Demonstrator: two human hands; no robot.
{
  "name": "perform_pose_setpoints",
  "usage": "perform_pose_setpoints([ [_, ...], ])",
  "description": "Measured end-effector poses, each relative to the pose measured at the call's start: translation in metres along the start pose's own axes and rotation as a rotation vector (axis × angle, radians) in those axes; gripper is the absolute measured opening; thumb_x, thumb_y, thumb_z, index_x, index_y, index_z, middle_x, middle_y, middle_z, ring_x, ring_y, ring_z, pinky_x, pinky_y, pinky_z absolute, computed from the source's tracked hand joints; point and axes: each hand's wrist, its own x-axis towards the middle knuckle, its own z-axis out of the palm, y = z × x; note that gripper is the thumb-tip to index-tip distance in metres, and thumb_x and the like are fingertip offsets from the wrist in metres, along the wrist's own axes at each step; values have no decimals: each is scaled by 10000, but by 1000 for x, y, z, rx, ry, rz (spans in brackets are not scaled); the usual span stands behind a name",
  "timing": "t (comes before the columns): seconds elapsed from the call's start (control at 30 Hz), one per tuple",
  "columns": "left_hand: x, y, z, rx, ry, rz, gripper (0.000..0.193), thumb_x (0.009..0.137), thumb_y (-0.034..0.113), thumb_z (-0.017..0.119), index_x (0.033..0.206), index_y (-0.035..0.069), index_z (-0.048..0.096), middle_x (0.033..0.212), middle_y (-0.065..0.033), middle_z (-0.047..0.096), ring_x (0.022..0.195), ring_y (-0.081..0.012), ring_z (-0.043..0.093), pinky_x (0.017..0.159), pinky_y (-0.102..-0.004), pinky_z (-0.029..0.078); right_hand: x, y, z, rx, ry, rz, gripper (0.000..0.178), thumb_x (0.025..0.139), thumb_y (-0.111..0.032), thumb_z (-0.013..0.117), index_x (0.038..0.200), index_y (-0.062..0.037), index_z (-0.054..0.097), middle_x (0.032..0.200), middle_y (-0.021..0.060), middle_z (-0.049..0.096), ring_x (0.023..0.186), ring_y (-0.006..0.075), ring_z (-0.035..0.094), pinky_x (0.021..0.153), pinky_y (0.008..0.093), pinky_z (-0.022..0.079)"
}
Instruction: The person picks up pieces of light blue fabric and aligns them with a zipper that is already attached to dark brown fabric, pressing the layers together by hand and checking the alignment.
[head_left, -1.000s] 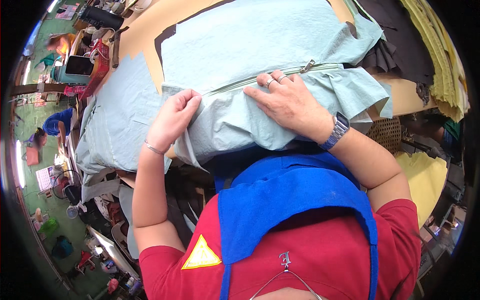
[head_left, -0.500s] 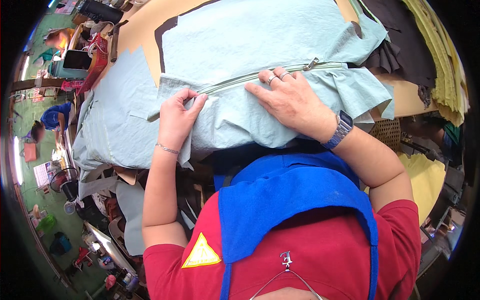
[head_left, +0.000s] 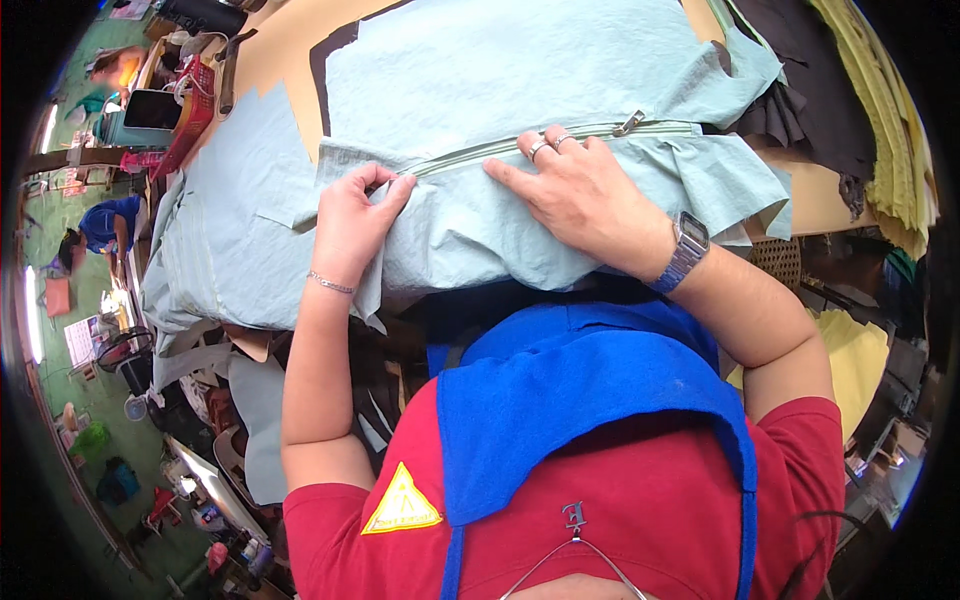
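Pale blue-green fabric (head_left: 500, 230) fills the centre of the frame, and we begin at the fingertips. Our left hand (head_left: 352, 215) is closed in a pinch: thumb and forefinger grip the fabric edge at the near end of the zipper (head_left: 560, 138), just left of centre. Our right hand (head_left: 580, 190) lies flat and open, fingers spread, pressing fabric and zipper tape down without gripping; two rings and a wristwatch (head_left: 685, 250) are visible. Compared with a second ago, our left hand has moved up and right to the zipper end, and the fold beneath it now looks flatter. We judge the tape is being aligned along the edge. The metal zipper pull (head_left: 630, 123) rests upper right. Further fabric panels (head_left: 230, 230) lie at left on the tan table (head_left: 280, 50); black and yellow cloth stacks (head_left: 870, 110) occupy the right rim.
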Motion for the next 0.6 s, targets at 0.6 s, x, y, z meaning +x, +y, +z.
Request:
perform_pose_setpoints([
  [0.6,-8,-10,3,-50,28,41,307,956,266,773,987,-40,771,818,-34,739,785,-77,616,745,-276,512,15,-13,5,-61,-81,-35,532,943,-144,560,1474,-175,565,1324,113,613,1128,257,614,834,416,552],
])
